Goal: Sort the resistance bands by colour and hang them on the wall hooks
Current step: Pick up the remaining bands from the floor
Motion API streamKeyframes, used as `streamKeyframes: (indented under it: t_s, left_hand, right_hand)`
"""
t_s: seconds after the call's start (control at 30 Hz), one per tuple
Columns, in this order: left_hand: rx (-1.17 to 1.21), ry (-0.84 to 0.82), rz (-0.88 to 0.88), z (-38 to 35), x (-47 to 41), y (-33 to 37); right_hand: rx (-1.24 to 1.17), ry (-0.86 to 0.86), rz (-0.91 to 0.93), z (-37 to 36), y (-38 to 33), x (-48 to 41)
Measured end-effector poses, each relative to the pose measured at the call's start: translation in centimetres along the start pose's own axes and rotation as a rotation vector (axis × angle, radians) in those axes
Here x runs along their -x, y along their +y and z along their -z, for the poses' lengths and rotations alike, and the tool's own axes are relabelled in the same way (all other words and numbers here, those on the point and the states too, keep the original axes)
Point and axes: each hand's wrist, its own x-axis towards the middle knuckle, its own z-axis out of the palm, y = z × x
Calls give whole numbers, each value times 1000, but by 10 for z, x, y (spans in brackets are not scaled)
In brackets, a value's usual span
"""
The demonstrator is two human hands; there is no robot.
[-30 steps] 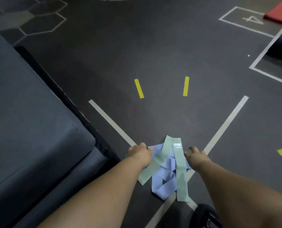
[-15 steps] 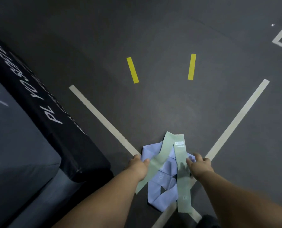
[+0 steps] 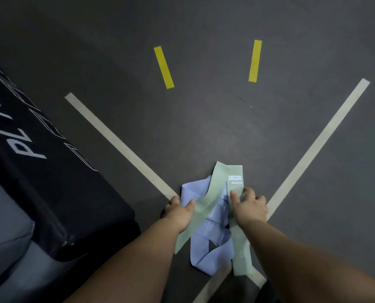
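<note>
A small pile of resistance bands lies on the dark floor where two white lines meet. Pale green bands (image 3: 225, 177) lie crossed on top of lilac-blue bands (image 3: 206, 243). My left hand (image 3: 179, 212) grips the left edge of the pile, thumb on a green band and fingers at the lilac one. My right hand (image 3: 250, 206) pinches the upright green band just below its white label, thumb on top. No wall hooks are in view.
A black padded box (image 3: 57, 182) with white lettering stands at the left, on grey mats (image 3: 5, 243). Two yellow tape strips (image 3: 163, 67) and white floor lines (image 3: 320, 138) mark the dark floor ahead. A dark object (image 3: 267, 294) sits at the bottom edge.
Both hands have closed in on the pile: the left now grips its left edge and the right thumb has moved onto the upright green band. The camera has dropped closer.
</note>
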Motion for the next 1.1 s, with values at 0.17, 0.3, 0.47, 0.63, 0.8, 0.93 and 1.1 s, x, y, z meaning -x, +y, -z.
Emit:
streamKeyframes:
  t_s: [0.17, 0.3, 0.47, 0.63, 0.8, 0.93, 1.1]
  left_hand:
    - [104, -14, -25, -8, 2, -1]
    - [217, -44, 4, -17, 7, -3]
    - [503, -142, 50, -24, 17, 4]
    - [623, -118, 49, -15, 27, 13]
    - [542, -42, -12, 11, 40, 22]
    - [610, -61, -56, 37, 71, 33]
    - [684, -33, -147, 65, 127, 39]
  right_hand:
    - [-30, 32, -100, -11, -7, 16]
    - [19, -47, -148, -18, -9, 23]
    - [-85, -192, -134, -36, -23, 42]
    - [-380, -269, -81, -35, -44, 66]
    - [-470, -275, 30, -16, -67, 82]
    - [-500, -238, 116, 2, -87, 103]
    - [-529, -160, 252, 35, -106, 147]
